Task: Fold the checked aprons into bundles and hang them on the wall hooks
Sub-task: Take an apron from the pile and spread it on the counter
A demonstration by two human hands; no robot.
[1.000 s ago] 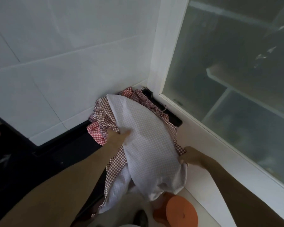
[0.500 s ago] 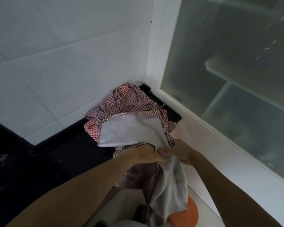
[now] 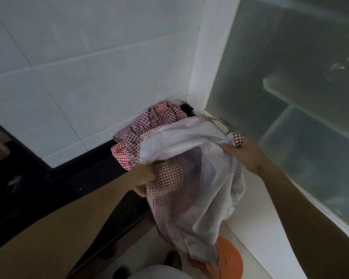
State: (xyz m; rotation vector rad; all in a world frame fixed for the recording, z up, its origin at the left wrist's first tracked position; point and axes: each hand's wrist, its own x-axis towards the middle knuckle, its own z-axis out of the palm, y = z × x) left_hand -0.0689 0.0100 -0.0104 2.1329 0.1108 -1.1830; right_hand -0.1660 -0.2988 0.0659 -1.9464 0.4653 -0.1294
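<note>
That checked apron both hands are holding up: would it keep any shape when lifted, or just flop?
Probably flops: the checked apron sags between the left hand and right hand and hangs in loose folds below them. It looks light and thin, since light seems to show through it. It seems unlikely to slip, bunched in both grips.

1. Held apron (image 3: 191, 174): pale lilac-white fine check, brown-and-white checked trim.
2. Far apron pile (image 3: 149, 127): red-and-white and maroon gingham.
3. Counter (image 3: 85, 178): black.
4. Wall tiles (image 3: 89, 67): white.
5. Near disc (image 3: 230, 258): orange.
</note>
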